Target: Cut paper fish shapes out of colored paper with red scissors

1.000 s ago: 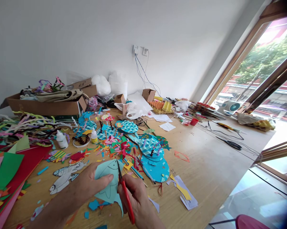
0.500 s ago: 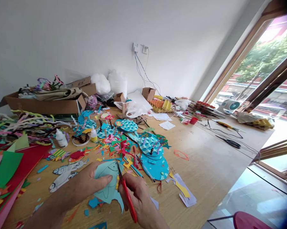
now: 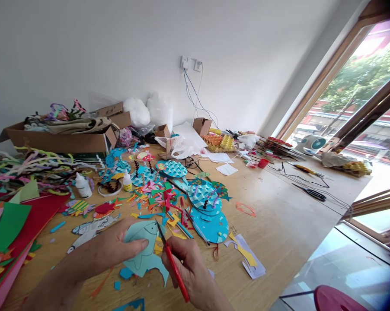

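My left hand (image 3: 125, 246) pinches a light blue sheet of paper (image 3: 143, 248), thumb on top. A fish is drawn on it in dark outline, its head toward the far end. Red-handled scissors (image 3: 174, 268) are gripped in my right hand (image 3: 188, 263), their dark blades at the paper's right edge beside the fish's head. A partly cut strip of the same paper hangs below, near my right fingers. Under and beyond my hands lie coloured paper scraps (image 3: 159, 196). White paper fish (image 3: 93, 229) lie left of my left wrist, partly covered by it.
Blue paper discs (image 3: 211, 224) and pens (image 3: 198, 226) lie beyond my right hand. Glue bottles (image 3: 83, 185), pipe cleaners (image 3: 29, 172) and coloured card sheets (image 3: 10, 229) are at left. Black scissors (image 3: 308, 192) and cables lie at right, near the table's edge.
My left hand and the paper have shifted slightly left. The scissor blades have moved a little left and stand more apart from the paper's edge.
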The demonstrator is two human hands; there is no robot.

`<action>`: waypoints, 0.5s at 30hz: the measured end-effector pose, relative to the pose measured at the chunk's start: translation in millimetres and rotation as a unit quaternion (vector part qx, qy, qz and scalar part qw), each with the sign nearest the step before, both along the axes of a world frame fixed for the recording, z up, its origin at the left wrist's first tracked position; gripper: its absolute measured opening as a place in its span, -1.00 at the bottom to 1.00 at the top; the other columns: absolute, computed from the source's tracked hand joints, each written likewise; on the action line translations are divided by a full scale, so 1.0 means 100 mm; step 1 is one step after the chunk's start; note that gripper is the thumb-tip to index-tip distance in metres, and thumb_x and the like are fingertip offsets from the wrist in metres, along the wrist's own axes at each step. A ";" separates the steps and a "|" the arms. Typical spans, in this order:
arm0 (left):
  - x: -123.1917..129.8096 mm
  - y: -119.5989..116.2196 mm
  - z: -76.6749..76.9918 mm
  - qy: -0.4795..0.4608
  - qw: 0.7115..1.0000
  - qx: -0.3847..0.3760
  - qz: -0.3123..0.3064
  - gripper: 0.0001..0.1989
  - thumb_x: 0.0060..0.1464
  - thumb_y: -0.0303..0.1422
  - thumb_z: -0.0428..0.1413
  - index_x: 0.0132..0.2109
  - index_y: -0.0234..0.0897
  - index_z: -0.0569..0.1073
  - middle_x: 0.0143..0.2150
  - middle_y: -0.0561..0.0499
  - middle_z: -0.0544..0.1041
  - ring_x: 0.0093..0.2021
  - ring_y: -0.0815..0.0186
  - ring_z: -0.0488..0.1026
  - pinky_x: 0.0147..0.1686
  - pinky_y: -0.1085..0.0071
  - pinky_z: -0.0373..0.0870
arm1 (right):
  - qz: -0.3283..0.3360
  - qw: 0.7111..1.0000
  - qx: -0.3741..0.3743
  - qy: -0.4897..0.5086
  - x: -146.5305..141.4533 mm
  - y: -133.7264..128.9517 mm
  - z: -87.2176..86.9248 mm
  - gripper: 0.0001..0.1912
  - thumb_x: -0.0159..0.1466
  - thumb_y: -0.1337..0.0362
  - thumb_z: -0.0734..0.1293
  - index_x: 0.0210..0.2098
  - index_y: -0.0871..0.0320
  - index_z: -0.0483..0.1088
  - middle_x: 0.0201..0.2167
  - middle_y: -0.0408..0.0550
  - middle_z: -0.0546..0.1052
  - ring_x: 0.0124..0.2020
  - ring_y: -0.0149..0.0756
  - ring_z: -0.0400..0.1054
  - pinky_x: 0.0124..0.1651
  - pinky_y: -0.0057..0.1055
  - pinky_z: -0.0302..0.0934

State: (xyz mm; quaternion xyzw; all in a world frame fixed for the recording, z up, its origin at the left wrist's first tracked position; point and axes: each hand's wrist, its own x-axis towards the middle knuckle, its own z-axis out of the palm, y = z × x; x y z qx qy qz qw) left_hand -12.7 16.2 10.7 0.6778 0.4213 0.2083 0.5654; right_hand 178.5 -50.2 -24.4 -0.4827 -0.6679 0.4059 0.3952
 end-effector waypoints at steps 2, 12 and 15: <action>-0.04 0.02 -0.02 0.012 1.000 -0.012 -0.024 -0.80 -0.01 -0.21 0.12 -0.28 -0.22 0.50 -0.39 0.05 0.59 -0.38 0.23 0.49 -0.40 0.43 0.41 | 0.001 1.000 0.007 -0.018 0.03 -0.01 -0.01 -0.60 0.33 0.10 0.14 -0.58 0.15 0.11 -0.65 -0.25 0.12 -0.59 -0.47 -0.05 -0.53 -0.49 -0.16; -0.11 0.06 0.00 0.011 0.999 -0.038 -0.013 -0.77 -0.03 -0.17 0.16 -0.25 -0.15 0.55 -0.37 0.11 0.63 -0.37 0.26 0.53 -0.42 0.50 0.42 | 0.018 0.998 0.029 -0.057 0.13 -0.02 0.00 -0.64 0.32 0.14 0.17 -0.56 0.15 0.09 -0.62 -0.26 0.14 -0.57 -0.48 -0.05 -0.53 -0.50 -0.15; -0.11 0.06 0.05 0.012 0.999 -0.034 -0.030 -0.77 -0.02 -0.14 0.16 -0.27 -0.16 0.55 -0.36 0.10 0.63 -0.34 0.25 0.53 -0.39 0.48 0.43 | 0.019 0.997 0.032 -0.067 0.14 -0.03 0.01 -0.64 0.32 0.15 0.17 -0.55 0.15 0.09 -0.62 -0.26 0.15 -0.56 -0.47 -0.03 -0.52 -0.51 -0.14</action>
